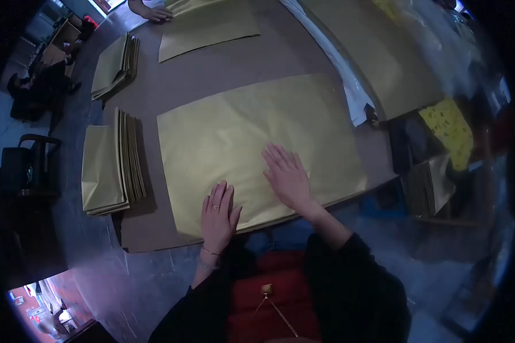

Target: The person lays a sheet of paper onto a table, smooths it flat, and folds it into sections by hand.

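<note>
A large sheet of yellow-brown paper lies across the table in front of me, slightly wrinkled near its middle. My left hand rests flat on its near edge, fingers stretched out, a ring on one finger. Farther in and to the right, my right hand lies palm down on the same sheet with its fingers extended. Neither hand grips anything. Whether more sheets lie beneath this one is hard to make out, though its near edge looks layered.
Folded paper stacks stand at the left edge, one nearer and one farther. Another person's hand touches a second sheet at the far side. A white plastic strip borders more brown paper on the right.
</note>
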Motion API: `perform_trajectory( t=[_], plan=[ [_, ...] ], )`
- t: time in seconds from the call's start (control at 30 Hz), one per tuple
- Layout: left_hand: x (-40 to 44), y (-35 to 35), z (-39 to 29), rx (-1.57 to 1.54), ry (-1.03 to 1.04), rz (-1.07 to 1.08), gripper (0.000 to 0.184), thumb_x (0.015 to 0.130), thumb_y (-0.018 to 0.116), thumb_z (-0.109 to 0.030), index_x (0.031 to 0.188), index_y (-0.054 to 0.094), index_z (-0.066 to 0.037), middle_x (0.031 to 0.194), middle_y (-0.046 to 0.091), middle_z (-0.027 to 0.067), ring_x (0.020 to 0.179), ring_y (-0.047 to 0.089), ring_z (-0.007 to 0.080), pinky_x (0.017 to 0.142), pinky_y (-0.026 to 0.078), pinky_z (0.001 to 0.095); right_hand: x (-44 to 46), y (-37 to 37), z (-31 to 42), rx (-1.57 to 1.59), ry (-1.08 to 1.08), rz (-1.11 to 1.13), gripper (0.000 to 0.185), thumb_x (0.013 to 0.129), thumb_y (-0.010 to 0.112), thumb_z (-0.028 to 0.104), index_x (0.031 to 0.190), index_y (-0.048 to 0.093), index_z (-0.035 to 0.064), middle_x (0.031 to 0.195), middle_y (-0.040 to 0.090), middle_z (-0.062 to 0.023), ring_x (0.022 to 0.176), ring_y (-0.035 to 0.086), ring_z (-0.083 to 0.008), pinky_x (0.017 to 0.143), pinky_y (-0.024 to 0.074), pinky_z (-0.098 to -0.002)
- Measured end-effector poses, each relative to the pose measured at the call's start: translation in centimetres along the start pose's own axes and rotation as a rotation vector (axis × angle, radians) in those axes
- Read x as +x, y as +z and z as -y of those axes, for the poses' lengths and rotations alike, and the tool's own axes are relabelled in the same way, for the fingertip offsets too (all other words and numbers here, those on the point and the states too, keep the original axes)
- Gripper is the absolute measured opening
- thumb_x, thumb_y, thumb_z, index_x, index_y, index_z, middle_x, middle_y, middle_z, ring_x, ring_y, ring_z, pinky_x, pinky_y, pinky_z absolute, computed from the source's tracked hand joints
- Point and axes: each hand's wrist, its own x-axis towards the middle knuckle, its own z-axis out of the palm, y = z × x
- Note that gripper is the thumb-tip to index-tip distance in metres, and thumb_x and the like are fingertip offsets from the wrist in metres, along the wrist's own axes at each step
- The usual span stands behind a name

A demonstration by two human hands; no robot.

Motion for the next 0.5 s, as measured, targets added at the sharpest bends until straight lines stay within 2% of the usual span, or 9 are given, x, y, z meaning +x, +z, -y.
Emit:
perform_trajectory(
  t=[0.1, 0.17, 0.33, 0.43, 0.5],
  plan=[
    [0.0, -0.1, 0.0, 0.018, 0.032, -0.020, 0.053, 0.088, 0.056, -0.029, 0.135, 0.043, -0.010, 0.143, 0.038, 0.0101, 0.131, 0.036, 0.0299, 0.105, 0.030, 0.0461, -1.8, -1.8, -4.6, 0.006, 0.197, 0.010, 0.047, 0.094, 0.042, 0.027, 0.138, 0.038, 0.0089, 0.146, 0.033, -0.0091, 0.135, 0.030, -0.0244, 0.110, 0.0211, -0.0452],
    [-0.1, -0.1, 0.1, 0.026, 0.031, -0.013, 0.052, 0.088, 0.056, -0.029, 0.135, 0.043, -0.010, 0.143, 0.038, 0.0104, 0.131, 0.036, 0.0301, 0.105, 0.030, 0.0457, -3.1, -2.6, -7.7, -0.006, 0.250, -0.015, 0.048, 0.095, 0.041, 0.026, 0.139, 0.037, 0.0079, 0.146, 0.032, -0.0095, 0.135, 0.029, -0.0252, 0.110, 0.0203, -0.0458],
    [-0.1, 0.0, 0.1, 0.003, 0.034, -0.041, 0.052, 0.087, 0.058, -0.028, 0.133, 0.044, -0.010, 0.142, 0.039, 0.0114, 0.131, 0.037, 0.0307, 0.105, 0.030, 0.0453, -5.6, -3.9, -13.3, -0.212, 0.455, -0.075, 0.050, 0.096, 0.038, 0.026, 0.142, 0.031, 0.0062, 0.148, 0.030, -0.0097, 0.138, 0.025, -0.0260, 0.112, 0.0172, -0.0474],
    [0.0, -0.2, -0.1, -0.014, 0.020, -0.031, 0.051, 0.087, 0.058, -0.028, 0.133, 0.044, -0.009, 0.142, 0.039, 0.0115, 0.131, 0.037, 0.0310, 0.105, 0.030, 0.0462, -5.5, -3.5, -13.7, -0.381, 0.444, -0.116, 0.051, 0.096, 0.039, 0.025, 0.142, 0.030, 0.0053, 0.148, 0.028, -0.0109, 0.138, 0.025, -0.0269, 0.111, 0.0171, -0.0491],
    [-0.2, 0.0, 0.2, 0.015, 0.002, -0.046, 0.052, 0.087, 0.058, -0.029, 0.133, 0.044, -0.009, 0.142, 0.039, 0.0110, 0.131, 0.037, 0.0302, 0.105, 0.031, 0.0456, -3.4, -3.6, -12.0, -0.262, 0.397, -0.148, 0.051, 0.096, 0.040, 0.025, 0.142, 0.030, 0.0049, 0.149, 0.028, -0.0118, 0.137, 0.026, -0.0271, 0.111, 0.0174, -0.0495]
  ],
)
